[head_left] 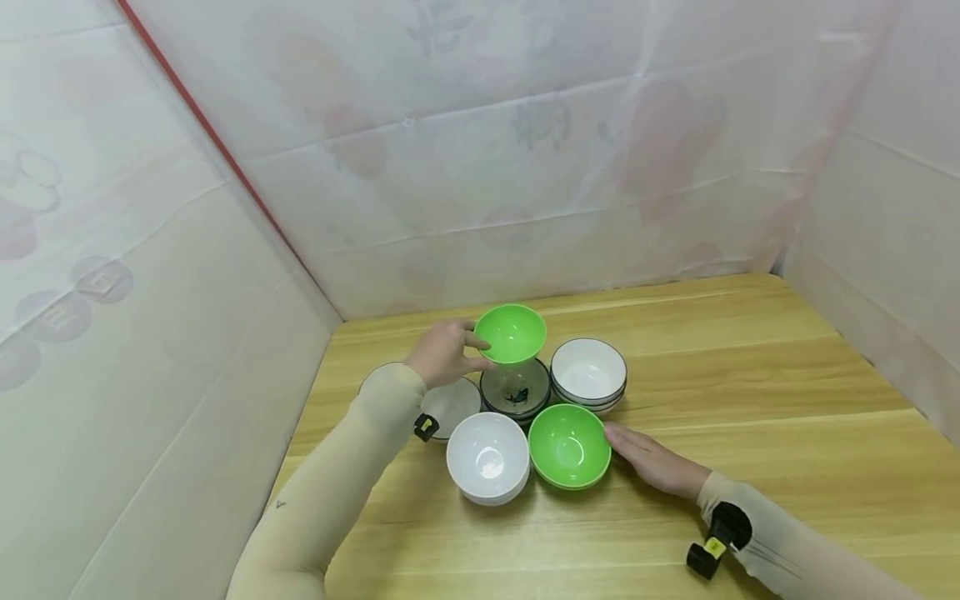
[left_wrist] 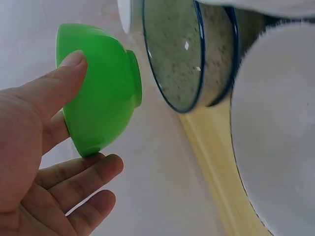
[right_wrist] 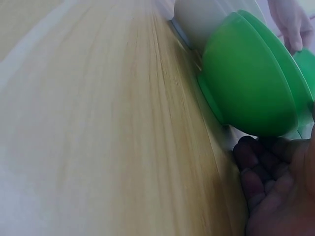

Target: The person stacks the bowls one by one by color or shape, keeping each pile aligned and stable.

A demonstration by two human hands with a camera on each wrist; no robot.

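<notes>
Green bowl (head_left: 512,332) in left hand (head_left: 442,354); no legible writing.

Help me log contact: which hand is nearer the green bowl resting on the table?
Right. The right hand lies flat beside that green bowl, fingertips at its rim; the left hand holds another green bowl farther back.
</notes>
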